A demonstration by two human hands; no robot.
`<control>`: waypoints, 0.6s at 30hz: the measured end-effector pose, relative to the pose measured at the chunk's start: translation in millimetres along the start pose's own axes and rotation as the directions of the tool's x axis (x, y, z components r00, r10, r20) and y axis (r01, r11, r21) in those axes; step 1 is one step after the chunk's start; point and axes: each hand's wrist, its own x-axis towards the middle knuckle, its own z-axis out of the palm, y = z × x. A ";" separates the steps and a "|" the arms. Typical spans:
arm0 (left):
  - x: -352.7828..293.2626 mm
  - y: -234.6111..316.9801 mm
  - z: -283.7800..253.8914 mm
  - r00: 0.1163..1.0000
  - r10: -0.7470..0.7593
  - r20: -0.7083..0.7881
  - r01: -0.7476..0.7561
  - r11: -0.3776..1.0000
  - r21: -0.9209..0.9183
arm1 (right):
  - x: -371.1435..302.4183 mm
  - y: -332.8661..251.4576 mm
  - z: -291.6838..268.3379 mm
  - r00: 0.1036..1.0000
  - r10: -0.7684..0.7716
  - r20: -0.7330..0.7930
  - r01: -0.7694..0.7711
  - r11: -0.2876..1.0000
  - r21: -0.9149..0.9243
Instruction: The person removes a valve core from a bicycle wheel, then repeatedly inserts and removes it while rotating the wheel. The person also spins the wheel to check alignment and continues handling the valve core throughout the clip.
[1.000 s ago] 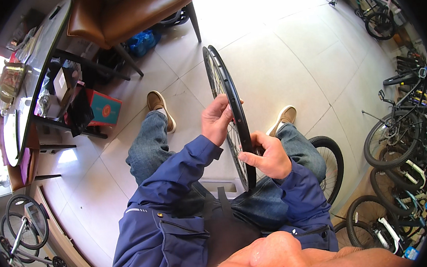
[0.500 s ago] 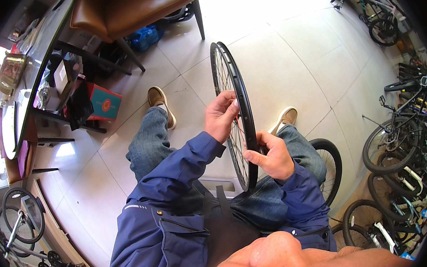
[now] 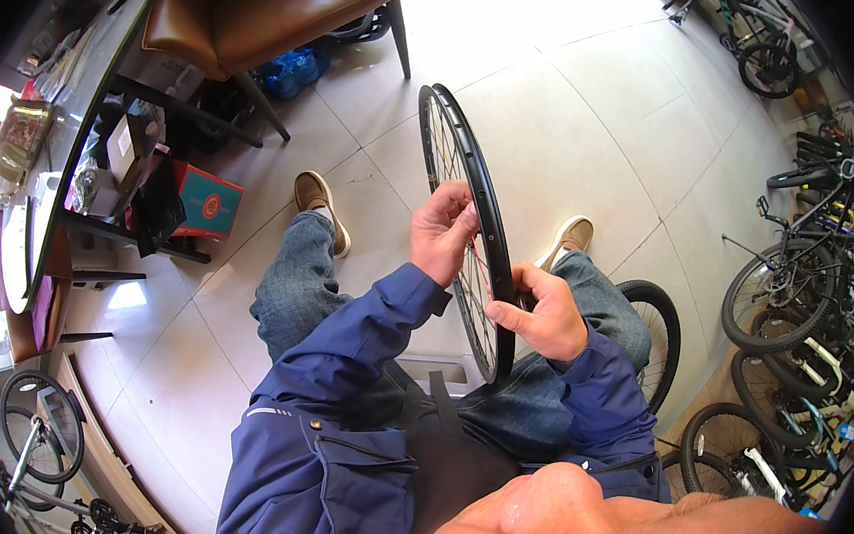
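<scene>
A bare bicycle wheel (image 3: 477, 163), black-rimmed with thin spokes and no tyre, stands upright edge-on between my knees. My left hand (image 3: 444, 230) is closed on its left side, the thumb against the rim and fingers in among the spokes. On the other side, lower down, my right hand (image 3: 552, 319) is closed with its thumb near the rim. The right fingertips are partly hidden behind the rim, so whether they also pinch a small part cannot be seen. A bit of red shows between the spokes beside the hands.
Behind my right leg stands a wheel with a black tyre (image 3: 669, 333). Several bicycles (image 3: 780, 294) crowd the right side, and another bicycle (image 3: 39, 438) stands at lower left. A brown chair (image 3: 297, 21) and a red-and-teal box (image 3: 211, 204) under a desk are at far left.
</scene>
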 end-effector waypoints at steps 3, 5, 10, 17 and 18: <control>-1.0 3.3 2.0 1.000 0.024 0.013 -0.025 0.995 0.096 | -0.3 -0.4 0.5 1.000 -0.007 0.001 0.007 1.000 0.008; -1.8 7.0 4.9 1.000 0.006 0.022 -0.008 0.995 0.101 | -0.3 -0.3 0.4 1.000 -0.007 0.000 0.007 1.000 -0.001; -0.4 8.9 14.3 0.998 -0.012 -0.057 0.009 0.999 -0.049 | -0.1 0.7 -0.9 1.000 -0.006 0.002 0.006 1.000 -0.004; 0.4 7.1 7.6 1.000 0.004 -0.029 -0.004 1.000 -0.021 | -1.1 1.0 -0.9 1.000 0.024 -0.008 -0.024 0.998 0.051; 0.0 7.2 7.0 1.000 -0.005 -0.028 0.005 1.000 0.001 | -1.0 1.0 -0.9 1.000 0.027 -0.009 -0.027 0.999 0.047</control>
